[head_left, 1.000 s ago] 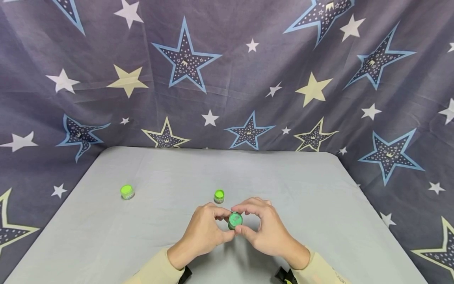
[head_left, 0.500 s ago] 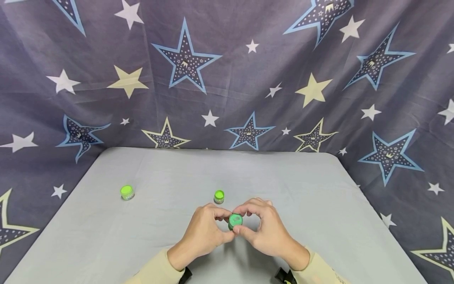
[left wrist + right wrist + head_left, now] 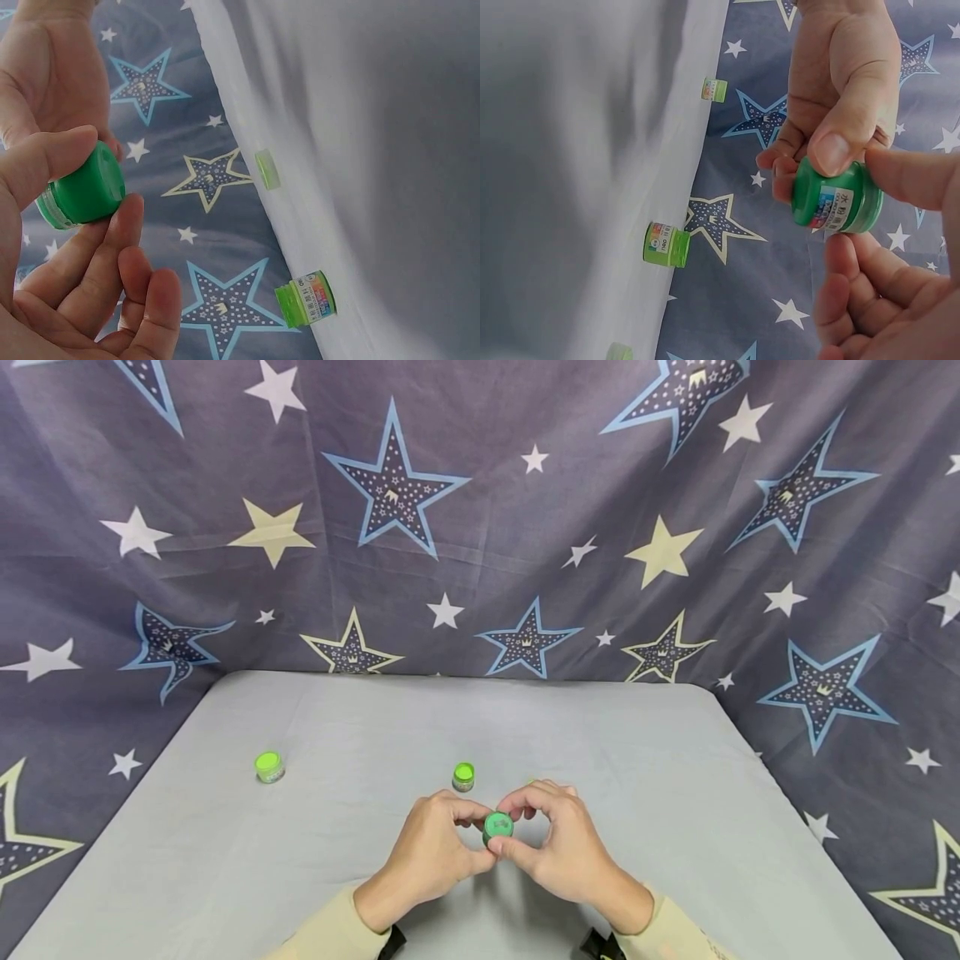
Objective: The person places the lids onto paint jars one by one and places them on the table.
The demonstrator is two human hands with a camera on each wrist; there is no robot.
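Right fingers (image 3: pixel 534 795) have shifted along the round, smooth green plastic jar (image 3: pixel 498 825).

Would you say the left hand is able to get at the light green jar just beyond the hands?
Probably yes, after letting go: the left hand is holding the dark green jar, but nothing visible blocks its way to the light green jar.

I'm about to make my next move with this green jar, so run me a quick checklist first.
1. Left hand gripping the green jar: ok.
2. Right hand gripping it too: ok.
3. Cap tightness on that jar: cannot tell.
4. Middle light-green jar capped: not ok, its threaded neck is bare.
5. Far-left light-green jar standing upright: ok.
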